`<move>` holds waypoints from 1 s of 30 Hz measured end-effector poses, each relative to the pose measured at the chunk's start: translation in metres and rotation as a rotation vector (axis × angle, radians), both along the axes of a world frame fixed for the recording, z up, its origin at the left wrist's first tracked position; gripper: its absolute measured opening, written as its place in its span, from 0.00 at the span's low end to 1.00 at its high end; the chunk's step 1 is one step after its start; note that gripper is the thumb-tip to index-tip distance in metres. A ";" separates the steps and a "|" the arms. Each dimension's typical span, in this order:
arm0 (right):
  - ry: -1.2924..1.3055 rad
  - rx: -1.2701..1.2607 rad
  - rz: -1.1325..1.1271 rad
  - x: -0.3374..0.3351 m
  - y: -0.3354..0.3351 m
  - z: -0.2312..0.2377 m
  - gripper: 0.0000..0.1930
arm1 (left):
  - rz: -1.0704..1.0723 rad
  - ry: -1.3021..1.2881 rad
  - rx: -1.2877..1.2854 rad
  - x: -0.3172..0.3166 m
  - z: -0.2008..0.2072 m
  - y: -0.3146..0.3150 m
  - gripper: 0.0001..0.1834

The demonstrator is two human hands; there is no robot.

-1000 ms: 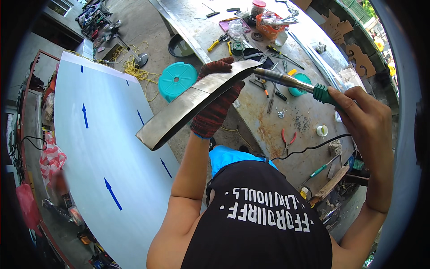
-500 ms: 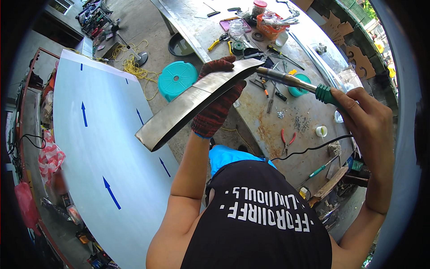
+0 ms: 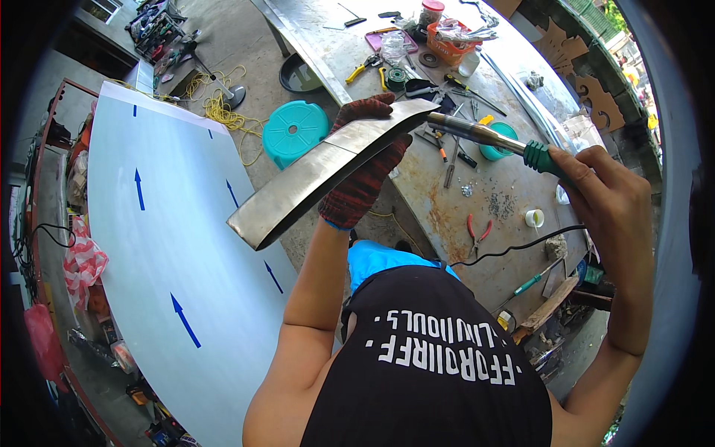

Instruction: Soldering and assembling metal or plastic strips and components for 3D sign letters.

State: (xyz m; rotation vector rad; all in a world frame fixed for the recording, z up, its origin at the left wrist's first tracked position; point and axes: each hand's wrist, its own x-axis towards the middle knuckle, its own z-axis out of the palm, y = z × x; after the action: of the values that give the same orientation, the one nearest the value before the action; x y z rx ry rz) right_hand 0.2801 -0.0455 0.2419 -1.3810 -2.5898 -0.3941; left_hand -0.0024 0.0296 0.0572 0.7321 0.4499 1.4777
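As your left hand [image 3: 361, 186] clasps: sheet-metal channel [image 3: 331, 160], likely stiff; hold midway.
Right hand [image 3: 611, 182]: gripping soldering iron [image 3: 488, 135], two o'clock.

The left arm [image 3: 305, 320] is bent at the elbow, its forearm [image 3: 324, 261] rising steeply and leaning a little right. The left hand [image 3: 357, 190] is gloved, with its fingers [image 3: 365, 109] bent over in a firm grip. The right arm [image 3: 614, 372] is out to the side, elbow [image 3: 634, 344] folded, the right forearm [image 3: 629, 287] standing nearly upright. The bare right hand [image 3: 599, 182] turns inward, level with the left hand's lower part and well apart from it, thumb and fingers curled in a hold.
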 end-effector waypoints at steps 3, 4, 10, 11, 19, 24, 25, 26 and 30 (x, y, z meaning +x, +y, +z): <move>0.023 -0.012 -0.011 0.002 0.000 -0.001 0.22 | -0.152 -0.239 -0.042 -0.002 0.002 0.000 0.26; 0.027 -0.013 -0.016 0.002 0.000 -0.001 0.22 | -0.114 -0.182 -0.031 -0.001 0.002 -0.001 0.26; 0.035 -0.015 -0.020 0.006 0.001 -0.001 0.22 | 0.193 0.398 0.181 0.002 -0.004 0.003 0.27; 0.041 -0.020 -0.019 0.006 0.002 -0.001 0.22 | 0.246 0.521 0.235 0.002 -0.005 0.003 0.28; 0.033 -0.029 -0.022 0.004 0.004 -0.003 0.21 | 0.104 0.266 0.083 0.003 0.005 0.000 0.29; 0.029 -0.026 -0.037 0.005 0.005 -0.004 0.21 | -0.159 -0.228 -0.021 -0.004 -0.001 0.004 0.29; 0.045 -0.039 -0.047 0.005 0.006 -0.003 0.21 | -0.169 -0.234 -0.025 -0.004 0.000 0.004 0.29; 0.061 -0.052 -0.057 0.006 0.006 -0.003 0.21 | -0.179 -0.239 -0.029 -0.004 0.000 0.004 0.29; 0.099 -0.082 -0.076 0.008 0.006 -0.003 0.21 | -0.113 -0.155 -0.011 -0.001 0.004 0.002 0.29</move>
State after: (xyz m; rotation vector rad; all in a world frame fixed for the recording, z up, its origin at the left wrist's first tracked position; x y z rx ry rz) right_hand 0.2882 -0.0397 0.2387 -1.4900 -2.5056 -0.2268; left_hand -0.0029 0.0313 0.0611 0.6193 0.2931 1.4128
